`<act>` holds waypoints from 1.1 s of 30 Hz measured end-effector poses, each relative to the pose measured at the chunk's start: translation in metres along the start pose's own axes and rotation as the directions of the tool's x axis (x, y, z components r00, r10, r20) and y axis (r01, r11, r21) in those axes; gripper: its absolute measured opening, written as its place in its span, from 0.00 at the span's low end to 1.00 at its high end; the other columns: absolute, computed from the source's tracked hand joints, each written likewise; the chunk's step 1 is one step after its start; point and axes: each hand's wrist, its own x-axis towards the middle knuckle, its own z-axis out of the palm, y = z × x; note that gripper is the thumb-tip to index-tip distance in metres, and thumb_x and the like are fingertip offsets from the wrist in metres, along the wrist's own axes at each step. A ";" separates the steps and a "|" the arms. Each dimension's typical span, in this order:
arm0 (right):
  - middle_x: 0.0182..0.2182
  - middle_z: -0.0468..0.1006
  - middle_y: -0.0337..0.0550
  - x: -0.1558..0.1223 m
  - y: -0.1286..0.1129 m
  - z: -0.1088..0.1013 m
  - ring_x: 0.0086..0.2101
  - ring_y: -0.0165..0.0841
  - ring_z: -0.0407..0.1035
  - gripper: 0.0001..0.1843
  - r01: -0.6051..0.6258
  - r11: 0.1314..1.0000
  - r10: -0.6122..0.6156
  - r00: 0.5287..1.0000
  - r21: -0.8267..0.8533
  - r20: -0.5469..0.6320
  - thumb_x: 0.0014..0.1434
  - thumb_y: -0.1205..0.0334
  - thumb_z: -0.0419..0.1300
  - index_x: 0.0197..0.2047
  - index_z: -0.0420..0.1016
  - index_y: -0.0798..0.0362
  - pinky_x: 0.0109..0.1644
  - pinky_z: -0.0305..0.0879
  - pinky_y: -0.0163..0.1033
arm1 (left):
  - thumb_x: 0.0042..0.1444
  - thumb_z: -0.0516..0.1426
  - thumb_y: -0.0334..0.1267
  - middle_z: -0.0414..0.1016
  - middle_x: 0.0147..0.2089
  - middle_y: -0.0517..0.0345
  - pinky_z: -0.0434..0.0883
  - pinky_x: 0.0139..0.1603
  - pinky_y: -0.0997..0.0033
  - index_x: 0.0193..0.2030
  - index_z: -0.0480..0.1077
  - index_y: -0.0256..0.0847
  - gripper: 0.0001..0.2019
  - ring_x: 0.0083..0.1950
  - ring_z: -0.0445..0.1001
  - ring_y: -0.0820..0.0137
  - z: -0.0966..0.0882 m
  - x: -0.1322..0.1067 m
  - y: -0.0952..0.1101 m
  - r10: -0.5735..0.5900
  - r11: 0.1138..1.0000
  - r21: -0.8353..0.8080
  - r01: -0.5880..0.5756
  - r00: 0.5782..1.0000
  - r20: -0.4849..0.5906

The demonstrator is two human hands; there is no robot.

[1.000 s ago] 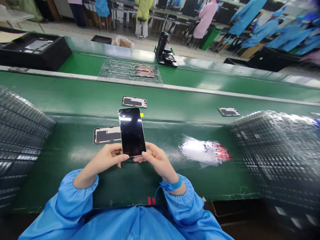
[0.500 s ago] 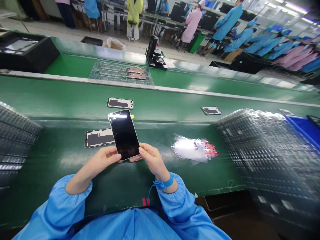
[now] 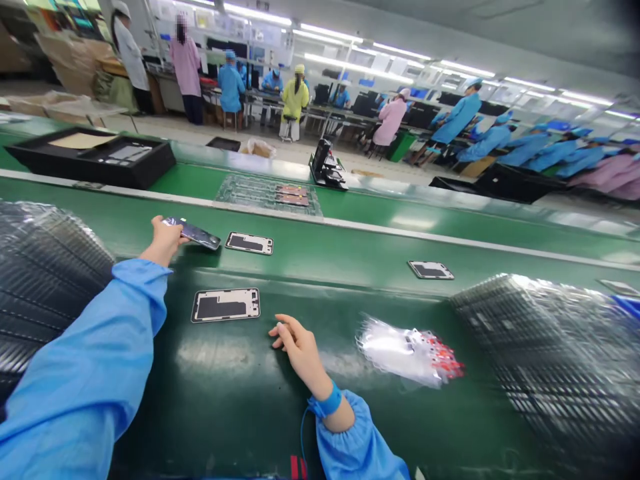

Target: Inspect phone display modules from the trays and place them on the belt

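My left hand (image 3: 161, 241) is stretched out over the green conveyor belt (image 3: 350, 253) and grips a dark phone screen panel (image 3: 194, 233) by its near end, held almost flat just above the belt. A framed phone part (image 3: 249, 243) lies on the belt right beside it. My right hand (image 3: 294, 341) rests on the green bench, fingers loosely spread and holding nothing. Another framed part (image 3: 225, 305) lies on the bench to its left. A pile of clear film pieces with red tabs (image 3: 411, 349) sits to its right.
Tall stacks of clear trays stand at the left (image 3: 45, 267) and right (image 3: 550, 347). A third framed part (image 3: 431, 269) lies further along the belt. Beyond it are a clear tray with parts (image 3: 270, 190), a black box (image 3: 95, 157) and several workers at benches.
Both hands were holding the screen panel upright before me. Now the right hand has let go and lies on the bench, and the left hand has carried the panel out over the belt.
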 end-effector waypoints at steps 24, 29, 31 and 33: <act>0.25 0.79 0.44 0.014 0.018 0.005 0.20 0.33 0.69 0.38 0.013 1.000 -0.012 0.998 0.020 -0.058 0.54 0.26 0.57 0.44 0.79 0.55 0.20 0.64 0.37 | 0.54 0.63 0.59 0.66 0.67 0.40 0.61 0.63 0.45 0.70 0.61 0.43 0.41 0.66 0.62 0.44 -0.016 -0.041 -0.056 0.157 0.267 0.854 -0.448 0.894 0.420; 0.27 0.81 0.45 0.006 0.026 -0.006 0.21 0.34 0.70 0.43 -0.057 0.998 0.056 0.997 -0.014 -0.050 0.45 0.23 0.60 0.44 0.79 0.57 0.23 0.67 0.38 | 0.49 0.63 0.63 0.64 0.70 0.35 0.62 0.61 0.46 0.71 0.60 0.40 0.47 0.67 0.62 0.38 -0.065 -0.123 -0.060 0.140 0.244 0.928 -0.280 0.958 0.252; 0.28 0.82 0.46 0.004 0.032 -0.010 0.22 0.35 0.71 0.44 -0.087 0.996 0.086 0.996 -0.030 -0.033 0.43 0.23 0.61 0.44 0.79 0.56 0.24 0.68 0.38 | 0.48 0.63 0.65 0.58 0.73 0.34 0.61 0.64 0.46 0.72 0.59 0.38 0.49 0.71 0.57 0.38 -0.074 -0.161 -0.050 0.152 0.245 0.929 -0.276 0.958 0.244; 0.29 0.82 0.45 0.002 0.037 -0.012 0.23 0.35 0.71 0.42 -0.088 0.995 0.087 0.996 -0.039 -0.027 0.44 0.24 0.61 0.44 0.78 0.55 0.25 0.69 0.38 | 0.52 0.62 0.63 0.57 0.74 0.40 0.58 0.67 0.49 0.71 0.61 0.41 0.44 0.73 0.54 0.43 -0.081 -0.202 -0.033 0.187 0.243 0.921 -0.303 0.947 0.262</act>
